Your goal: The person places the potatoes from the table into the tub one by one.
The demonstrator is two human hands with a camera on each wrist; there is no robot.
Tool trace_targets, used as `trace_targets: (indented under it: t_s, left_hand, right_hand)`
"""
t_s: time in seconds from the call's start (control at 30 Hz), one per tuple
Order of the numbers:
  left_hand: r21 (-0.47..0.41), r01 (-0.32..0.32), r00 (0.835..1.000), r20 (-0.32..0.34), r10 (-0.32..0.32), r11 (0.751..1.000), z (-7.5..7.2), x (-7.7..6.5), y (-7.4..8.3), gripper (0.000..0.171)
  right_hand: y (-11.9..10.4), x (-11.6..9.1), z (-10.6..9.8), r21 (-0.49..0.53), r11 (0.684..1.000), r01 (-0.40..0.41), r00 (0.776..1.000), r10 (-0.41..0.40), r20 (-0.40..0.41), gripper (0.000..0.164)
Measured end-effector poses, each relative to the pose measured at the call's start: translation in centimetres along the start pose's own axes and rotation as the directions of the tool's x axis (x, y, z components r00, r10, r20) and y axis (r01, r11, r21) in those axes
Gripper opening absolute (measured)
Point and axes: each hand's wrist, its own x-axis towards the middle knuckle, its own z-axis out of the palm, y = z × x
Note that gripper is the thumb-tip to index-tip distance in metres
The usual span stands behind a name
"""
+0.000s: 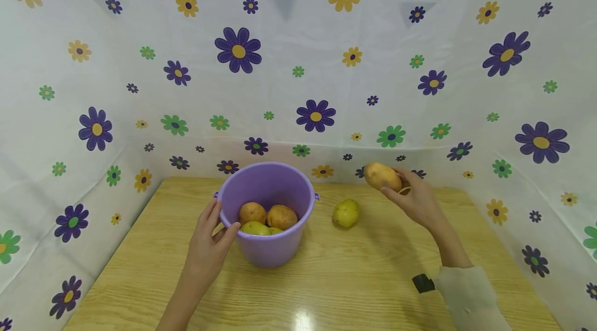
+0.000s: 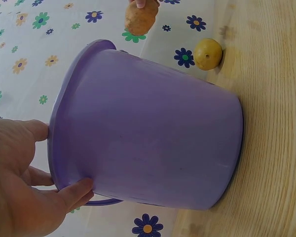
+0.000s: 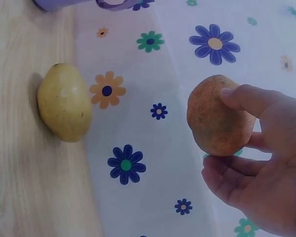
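A purple bucket [image 1: 271, 249] stands upright on the table. My left hand [image 1: 208, 243] holds its rim at the near left, with the thumb and fingers spread along it. Inside the bucket lie brown potatoes [image 1: 282, 216] and yellow-green fruit [image 1: 255, 228]. To the right, my right hand [image 1: 416, 199] grips a potato [image 1: 381, 176] between thumb and fingers, raised above the table; in the right wrist view the thumb lies across that potato [image 3: 214, 123]. A speckled yellow-green fruit [image 1: 346, 213], pear-like in shape, lies on the table between the bucket and my right hand.
The light wood table [image 1: 345, 279] is bordered at the back and sides by a white flowered cloth [image 1: 298, 92]. Small handle lugs [image 1: 317, 197] jut from the bucket's rim. A black strap piece [image 1: 423, 283] sticks out by my right sleeve [image 1: 468, 294].
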Motion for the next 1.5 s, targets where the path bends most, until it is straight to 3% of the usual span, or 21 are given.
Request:
trace_targets:
  t_s: [0.5, 0.8, 1.5]
  left_hand:
    - [0.007, 0.004, 1.0, -0.006, -0.004, 1.0, 0.1, 0.2, -0.4, 0.075]
    - [0.007, 0.001, 1.0, -0.001, -0.001, 1.0, 0.2, 0.2, -0.4, 0.076]
    - [0.017, 0.008, 1.0, 0.001, -0.008, 1.0, 0.0, 0.2, -0.4, 0.075]
  right_hand:
    - [-4.1, 1.7, -1.0, 0.004, 1.0, 0.01, 1.0, -0.01, 0.019, 0.057]
    - [-6.7, 2.7, -0.4, 0.031, 0.999, 0.029, 0.998, -0.03, 0.057, 0.061]
    - [-12.7, 5.0, 5.1, 0.114, 0.98, 0.166, 0.974, -0.181, 0.139, 0.053]
